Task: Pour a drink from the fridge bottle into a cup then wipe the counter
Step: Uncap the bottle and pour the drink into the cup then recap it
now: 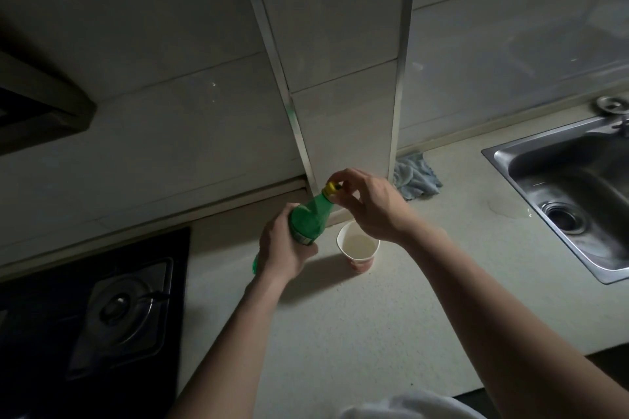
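While the left hand (284, 245) grips the tilted green bottle (308, 219) and the right hand (371, 204) pinches its yellow cap (331, 188), that wrist hanging just over the part-full cup (361, 265) beside it could tip it.

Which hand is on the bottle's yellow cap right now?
The right hand, reaching in above the paper cup: it pinches the yellow cap. The left hand instead grips the green bottle round its body, lower down.
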The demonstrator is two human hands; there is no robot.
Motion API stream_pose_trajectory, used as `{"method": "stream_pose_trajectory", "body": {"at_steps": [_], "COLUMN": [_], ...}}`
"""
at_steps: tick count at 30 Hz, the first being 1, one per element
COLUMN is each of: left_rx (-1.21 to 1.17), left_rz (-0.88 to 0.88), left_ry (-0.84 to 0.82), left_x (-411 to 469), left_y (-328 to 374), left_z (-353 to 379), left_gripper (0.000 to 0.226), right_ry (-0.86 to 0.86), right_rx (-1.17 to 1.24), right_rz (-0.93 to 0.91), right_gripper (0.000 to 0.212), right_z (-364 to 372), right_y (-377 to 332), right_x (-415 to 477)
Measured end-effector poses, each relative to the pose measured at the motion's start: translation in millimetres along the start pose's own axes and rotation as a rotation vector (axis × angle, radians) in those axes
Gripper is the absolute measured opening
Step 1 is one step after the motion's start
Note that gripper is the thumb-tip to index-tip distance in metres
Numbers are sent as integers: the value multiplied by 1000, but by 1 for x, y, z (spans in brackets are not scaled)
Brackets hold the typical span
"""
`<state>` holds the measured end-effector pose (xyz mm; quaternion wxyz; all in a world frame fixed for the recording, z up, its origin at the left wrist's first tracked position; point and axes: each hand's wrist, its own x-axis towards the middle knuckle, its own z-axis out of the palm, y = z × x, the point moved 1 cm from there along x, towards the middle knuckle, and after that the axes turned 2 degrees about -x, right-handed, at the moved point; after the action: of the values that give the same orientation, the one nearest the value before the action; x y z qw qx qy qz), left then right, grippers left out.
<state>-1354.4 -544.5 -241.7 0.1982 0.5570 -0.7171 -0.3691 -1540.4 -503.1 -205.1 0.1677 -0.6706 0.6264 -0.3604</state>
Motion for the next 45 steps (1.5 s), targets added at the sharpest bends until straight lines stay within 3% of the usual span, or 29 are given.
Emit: {"method": "stream_pose_trajectory", "body": {"at_steps": [3, 8, 11, 18, 20, 23, 26, 29, 34, 40, 45], "left_rx": [21, -29, -27, 113, 109, 71, 92, 94, 141, 99, 91], "left_rz": [11, 8, 1, 71, 82, 67, 109, 116, 152, 102, 135], "left_ry": [-20, -238, -193, 97, 58, -180, -291, -258, -22, -249, -224], "left_x": [0, 6, 4, -2, 2, 11, 12, 7, -4, 4, 1], "left_y": [-3, -8, -2, 1, -4, -7, -5, -1, 2, -3, 0], "left_z": [-4, -15, -9, 5, -2, -17, -22, -15, -2, -14, -7], "left_gripper": [61, 66, 63, 67, 66, 65, 63, 62, 62, 63, 61], "right_ry": [0, -54, -5, 12, -20, -89, -77, 18, 48, -9, 114], "right_rx": [-15, -43, -37, -45, -78, -166, -166, -105, -96, -183, -158], "right_rz": [-19, -65, -82, -6, -27, -73, -101, -76, 90, -91, -95], "right_gripper": [27, 33, 29, 20, 26, 39, 34, 36, 54, 55, 53], "right_z": [-2, -3, -1, 3, 0, -4, -1, 6, 12, 0, 9], "right_y": [-1, -6, -3, 3, 2, -1, -5, -3, 11, 9, 9], "right_x": [-2, -4, 0, -1, -1, -2, -7, -9, -8, -11, -9]}}
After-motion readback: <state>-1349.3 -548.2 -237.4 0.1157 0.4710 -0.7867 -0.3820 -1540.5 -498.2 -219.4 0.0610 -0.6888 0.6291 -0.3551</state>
